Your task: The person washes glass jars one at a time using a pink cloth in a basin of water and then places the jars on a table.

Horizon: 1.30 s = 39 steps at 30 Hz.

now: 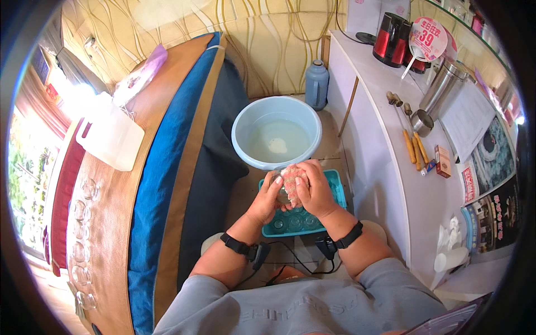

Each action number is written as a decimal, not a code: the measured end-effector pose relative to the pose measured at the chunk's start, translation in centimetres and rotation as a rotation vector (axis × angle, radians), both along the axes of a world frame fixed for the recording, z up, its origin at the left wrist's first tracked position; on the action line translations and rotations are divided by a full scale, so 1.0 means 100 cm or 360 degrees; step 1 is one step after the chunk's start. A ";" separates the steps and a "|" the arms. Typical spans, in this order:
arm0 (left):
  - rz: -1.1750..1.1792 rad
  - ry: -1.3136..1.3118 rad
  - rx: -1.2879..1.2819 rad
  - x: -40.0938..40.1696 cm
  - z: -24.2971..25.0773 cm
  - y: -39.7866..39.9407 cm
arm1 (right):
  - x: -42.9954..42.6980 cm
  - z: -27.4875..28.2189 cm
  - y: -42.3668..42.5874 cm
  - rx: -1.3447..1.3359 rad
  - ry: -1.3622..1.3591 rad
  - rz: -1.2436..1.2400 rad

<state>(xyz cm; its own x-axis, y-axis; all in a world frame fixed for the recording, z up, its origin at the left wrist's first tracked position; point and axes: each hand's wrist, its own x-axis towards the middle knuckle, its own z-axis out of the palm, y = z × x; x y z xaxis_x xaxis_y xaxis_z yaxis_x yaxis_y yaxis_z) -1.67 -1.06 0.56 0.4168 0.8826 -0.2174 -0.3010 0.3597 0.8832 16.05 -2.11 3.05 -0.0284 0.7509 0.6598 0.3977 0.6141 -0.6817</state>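
Note:
In front of me, my left hand (268, 199) grips a clear glass cup (283, 195), mostly covered by fingers and cloth. My right hand (316, 188) presses a pink and beige cloth (295, 182) against that glass. Both hands are above a turquoise plastic basket (268, 229) on the floor, which holds several clear glass cups (295, 220). Just beyond the hands stands a light blue plastic basin (240, 144) with cloudy water and a pale round patch in it.
Left is a massage-type bed (167, 138) bearing a row of glass cups (78, 251) and a white plastic container (113, 138). A blue thermos (317, 86) stands by the wall. The right counter (377, 138) carries a kettle (390, 42), yellow-handled swab sticks (409, 146), a cigarette box (443, 161) and magazines (494, 167).

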 end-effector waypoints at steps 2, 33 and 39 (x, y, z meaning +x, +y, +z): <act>0.0011 0.0137 0.0113 0.003 0.003 -0.002 | 0.002 -0.010 0.002 -0.0136 0.0180 0.0051; 0.0022 -0.0140 -0.0095 0.005 -0.001 -0.002 | 0.005 -0.001 -0.002 -0.0018 -0.0056 0.0045; 0.0159 0.0676 0.1125 0.001 0.002 0.000 | 0.000 -0.027 0.008 -0.0627 0.0601 0.0166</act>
<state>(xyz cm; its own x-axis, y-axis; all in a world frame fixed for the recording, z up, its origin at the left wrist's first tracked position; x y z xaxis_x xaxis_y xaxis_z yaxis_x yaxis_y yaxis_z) -1.52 -1.07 0.80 0.3368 0.8987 0.2809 0.1081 -0.3332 0.9366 16.09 -1.26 0.33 0.0683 0.9489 0.3082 0.0317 0.3067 -0.9513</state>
